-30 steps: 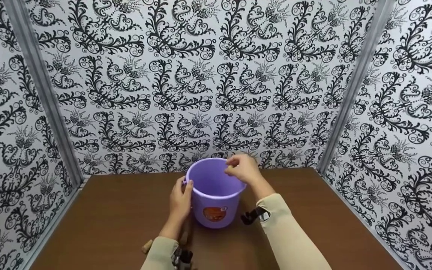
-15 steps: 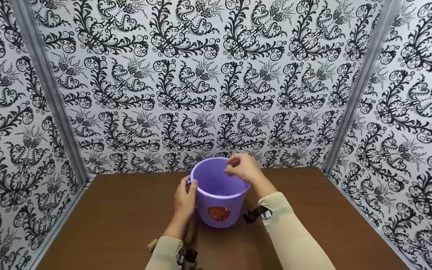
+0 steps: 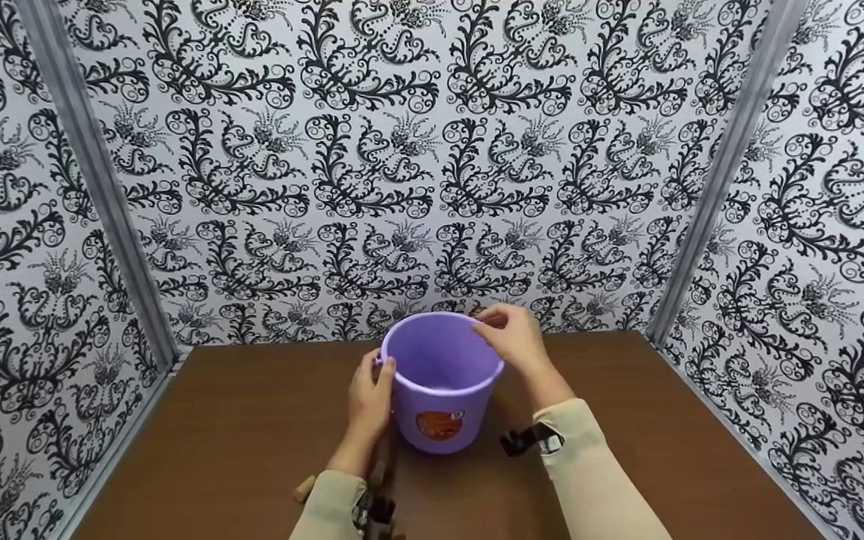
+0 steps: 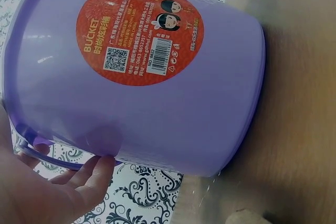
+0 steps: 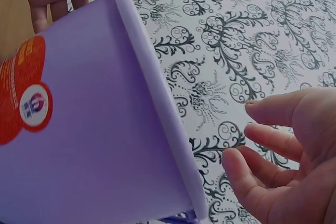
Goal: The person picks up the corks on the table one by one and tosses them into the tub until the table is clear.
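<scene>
A purple bucket [image 3: 443, 420] with an orange-red label stands upright on the table. My left hand [image 3: 370, 397] grips its left side at the rim, thumb at the edge. In the left wrist view, the fingers of that hand curl around the bucket's purple handle [image 4: 52, 158]. By the right rim hovers my right hand [image 3: 514, 337]. The right wrist view has this hand [image 5: 283, 156] apart from the rim, its fingers loosely bent and nothing between them. What lies inside the bucket is mostly hidden.
Beside my left forearm lies a small tan piece [image 3: 304, 489], partly covered by the sleeve. A brown, stick-like object [image 3: 379, 469] is near it, also partly hidden. Patterned walls [image 3: 402, 187] enclose the brown table [image 3: 252, 420] at the back and sides.
My right hand has moved right, from over the bucket's opening to its right rim, and its pinched fingertips have parted. The left hand keeps its hold on the bucket.
</scene>
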A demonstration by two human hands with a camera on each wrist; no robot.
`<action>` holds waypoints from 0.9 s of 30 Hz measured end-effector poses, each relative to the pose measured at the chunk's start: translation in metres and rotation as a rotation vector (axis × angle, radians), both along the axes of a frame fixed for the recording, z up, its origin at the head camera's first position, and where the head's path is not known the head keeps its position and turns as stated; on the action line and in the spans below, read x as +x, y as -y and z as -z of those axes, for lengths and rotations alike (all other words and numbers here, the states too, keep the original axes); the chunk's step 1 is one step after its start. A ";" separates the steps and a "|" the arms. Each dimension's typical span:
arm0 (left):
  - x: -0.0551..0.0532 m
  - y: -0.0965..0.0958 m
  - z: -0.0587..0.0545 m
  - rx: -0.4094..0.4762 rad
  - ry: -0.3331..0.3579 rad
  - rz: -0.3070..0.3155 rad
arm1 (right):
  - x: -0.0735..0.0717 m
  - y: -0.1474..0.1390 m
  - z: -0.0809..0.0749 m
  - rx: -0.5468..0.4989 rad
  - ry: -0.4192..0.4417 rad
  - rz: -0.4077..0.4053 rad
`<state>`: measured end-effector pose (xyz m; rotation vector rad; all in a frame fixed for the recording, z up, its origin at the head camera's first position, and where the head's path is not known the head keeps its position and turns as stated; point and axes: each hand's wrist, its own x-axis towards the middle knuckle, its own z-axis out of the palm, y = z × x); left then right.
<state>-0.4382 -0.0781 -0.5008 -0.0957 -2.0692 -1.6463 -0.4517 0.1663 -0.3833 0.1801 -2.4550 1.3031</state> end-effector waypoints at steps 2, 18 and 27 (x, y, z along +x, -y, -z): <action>0.000 0.001 -0.001 0.002 -0.003 -0.001 | 0.001 -0.004 0.002 0.005 -0.015 0.037; -0.002 0.000 -0.003 0.004 -0.016 0.001 | 0.003 -0.037 0.059 -0.561 -0.030 0.216; -0.001 -0.002 -0.001 0.003 -0.010 -0.004 | 0.001 -0.031 0.091 -0.557 -0.005 0.065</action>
